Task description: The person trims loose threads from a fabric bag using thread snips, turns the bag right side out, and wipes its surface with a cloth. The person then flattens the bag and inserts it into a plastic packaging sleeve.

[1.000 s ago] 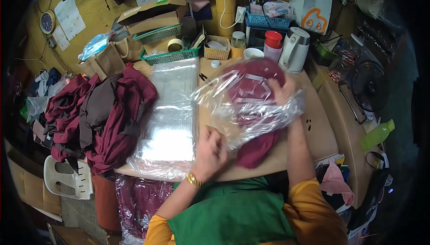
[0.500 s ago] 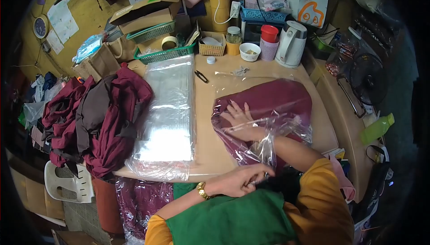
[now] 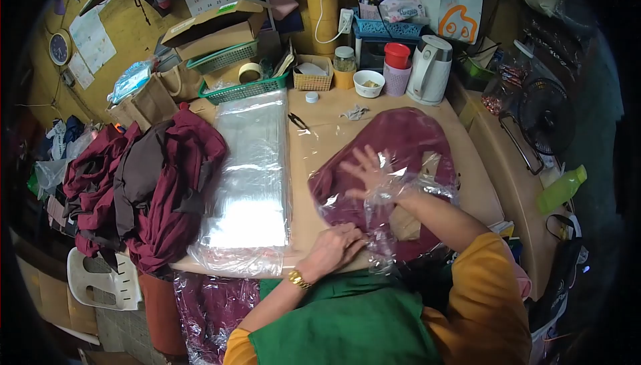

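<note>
A maroon garment (image 3: 417, 131) lies folded inside a clear plastic bag (image 3: 382, 248) on the table. My right hand (image 3: 371, 172) reaches into the bag, with plastic gathered around the wrist. Its fingers are spread over the garment. At the bag's near left corner, my left hand (image 3: 337, 248) has its fingers closed on the bag's edge; whether cloth is pinched too, I cannot tell. To the left, a stack of clear plastic bags (image 3: 247, 164) lies flat. Beyond it is a heap of maroon and grey garments (image 3: 150, 178).
Small black snips (image 3: 298, 122) and a white cap (image 3: 312, 97) lie behind the work. Along the back stand a green basket (image 3: 250, 90), a bowl (image 3: 369, 84), a lidded cup (image 3: 397, 71) and a white kettle (image 3: 429, 71). A bagged maroon garment (image 3: 214, 308) hangs below the table's front edge.
The bagged garment has turned and shifted slightly left, its far end now narrower. My left hand has moved up and left onto the bag's near corner. My right hand's fingers have spread wider.
</note>
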A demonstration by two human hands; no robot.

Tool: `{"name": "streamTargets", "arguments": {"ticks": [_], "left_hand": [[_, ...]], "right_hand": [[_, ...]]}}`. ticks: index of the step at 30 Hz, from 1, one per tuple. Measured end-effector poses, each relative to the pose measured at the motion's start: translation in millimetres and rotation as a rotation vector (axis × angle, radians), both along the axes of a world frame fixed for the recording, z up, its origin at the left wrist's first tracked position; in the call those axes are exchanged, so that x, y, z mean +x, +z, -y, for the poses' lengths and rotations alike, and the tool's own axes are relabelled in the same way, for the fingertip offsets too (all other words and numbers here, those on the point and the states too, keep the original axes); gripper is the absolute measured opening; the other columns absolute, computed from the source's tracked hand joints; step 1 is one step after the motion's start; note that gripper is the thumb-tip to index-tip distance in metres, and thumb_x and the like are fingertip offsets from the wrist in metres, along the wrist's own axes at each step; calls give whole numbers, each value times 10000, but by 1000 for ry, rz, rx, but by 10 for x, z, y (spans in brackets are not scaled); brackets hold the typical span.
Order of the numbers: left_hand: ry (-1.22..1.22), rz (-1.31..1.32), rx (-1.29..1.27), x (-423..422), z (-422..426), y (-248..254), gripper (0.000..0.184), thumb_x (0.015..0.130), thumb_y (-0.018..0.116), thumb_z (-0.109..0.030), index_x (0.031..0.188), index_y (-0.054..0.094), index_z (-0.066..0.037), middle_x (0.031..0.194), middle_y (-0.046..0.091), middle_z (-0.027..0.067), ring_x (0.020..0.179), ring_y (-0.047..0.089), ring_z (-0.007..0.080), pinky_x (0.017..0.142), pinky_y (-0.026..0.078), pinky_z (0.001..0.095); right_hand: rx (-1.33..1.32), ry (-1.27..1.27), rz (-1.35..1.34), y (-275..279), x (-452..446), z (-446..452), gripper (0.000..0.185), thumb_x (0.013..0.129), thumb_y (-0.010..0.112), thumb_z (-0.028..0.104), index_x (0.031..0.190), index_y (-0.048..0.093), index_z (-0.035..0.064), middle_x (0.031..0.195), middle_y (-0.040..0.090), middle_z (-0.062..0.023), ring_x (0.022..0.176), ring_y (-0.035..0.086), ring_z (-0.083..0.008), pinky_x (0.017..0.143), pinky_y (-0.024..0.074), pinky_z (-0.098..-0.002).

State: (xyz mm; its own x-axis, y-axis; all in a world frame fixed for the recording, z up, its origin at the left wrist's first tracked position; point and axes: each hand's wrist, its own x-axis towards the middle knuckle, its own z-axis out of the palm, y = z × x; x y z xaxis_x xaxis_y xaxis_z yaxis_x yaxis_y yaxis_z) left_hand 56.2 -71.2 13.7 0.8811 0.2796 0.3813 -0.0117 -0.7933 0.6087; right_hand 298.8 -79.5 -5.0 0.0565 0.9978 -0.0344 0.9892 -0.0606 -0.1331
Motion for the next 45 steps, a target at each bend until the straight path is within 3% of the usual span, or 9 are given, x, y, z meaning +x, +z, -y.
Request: {"name": "streamTargets", "arguments": {"ticks": [5, 7, 9, 17, 22, 24, 27, 31, 45], "left_hand": [[-297, 93, -271, 297, 488, 118, 122, 903, 655, -132, 909, 661, -11, 863, 659, 147, 785, 658, 312, 713, 533, 398], [-418, 96, -308, 302, 582, 94, 121, 914, 649, -121, 914, 666, -2, 853, 660, 155, 776, 662, 293, 709, 532, 386], [-705, -142, -587, 269, 618, 4, 129, 940, 638, -107, 997, 681, 1, 838, 669, 119, 772, 656, 266, 721, 523, 360], [-997, -351, -734, 480, 681, -33, 278, 980, 601, -159, 1189, 644, 19, 1058, 710, 116, 941, 643, 147, 844, 510, 313], [2, -379, -821, -170, 54, 538, 312, 927, 676, -215, 1188, 653, -46, 930, 660, 27, 850, 594, 96, 742, 499, 291], [512, 248, -608, -244, -287, 10, 373, 923, 668, -122, 1246, 526, -3, 1108, 620, 92, 972, 574, 169, 860, 490, 328], [435, 338, -927, -290, -394, -8, 663, 939, 663, -127, 1456, 263, -11, 1404, 419, 178, 1290, 446, 272, 1032, 437, 405], [293, 594, -1516, -119, -401, -160, 675, 953, 607, -83, 1492, 208, -7, 1334, 487, 188, 1224, 520, 260, 991, 469, 397], [339, 555, -1618, -76, -408, -161, 674, 887, 662, 32, 1449, 292, -19, 1258, 557, 152, 1140, 582, 217, 978, 499, 332]], "right_hand": [[64, -546, -37, 12, 287, -218, 763, 946, 419, 636, 1548, 284, 189, 1616, 147, -210, 1490, 60, -449, 1131, 32, -711], [213, -452, 15, -195, 234, -65, 676, 950, 483, 539, 1493, 372, 152, 1599, 211, -198, 1486, 134, -417, 1149, 64, -678], [158, 339, 91, -215, 208, 85, 578, 914, 568, 428, 1392, 470, 119, 1570, 282, -183, 1468, 223, -376, 1158, 130, -640], [101, 163, 31, -144, -585, -210, 616, 869, 633, 441, 1402, 484, 170, 1494, 318, -183, 1422, 239, -394, 1086, 169, -737], [236, 190, -28, -257, -647, 1, 760, 849, 654, 472, 1500, 374, 195, 1505, 324, -189, 1432, 229, -407, 1081, 115, -766], [165, 193, -29, -25, -669, 99, 803, 840, 675, 450, 1516, 333, 181, 1485, 344, -198, 1422, 242, -415, 1085, 102, -767], [72, 213, -7, 298, -704, 129, 783, 813, 704, 383, 1471, 389, 98, 1369, 448, -206, 1366, 331, -397, 1111, 154, -714], [453, 392, -330, -74, -665, 91, 528, 733, 709, 37, 1233, 546, -17, 1256, 516, -187, 1219, 497, -360, 1052, 427, -421], [120, 329, -158, -61, -801, 155, 727, 945, 546, 280, 1562, 191, 135, 1598, 199, -170, 1499, 140, -340, 1192, 111, -562]]}}
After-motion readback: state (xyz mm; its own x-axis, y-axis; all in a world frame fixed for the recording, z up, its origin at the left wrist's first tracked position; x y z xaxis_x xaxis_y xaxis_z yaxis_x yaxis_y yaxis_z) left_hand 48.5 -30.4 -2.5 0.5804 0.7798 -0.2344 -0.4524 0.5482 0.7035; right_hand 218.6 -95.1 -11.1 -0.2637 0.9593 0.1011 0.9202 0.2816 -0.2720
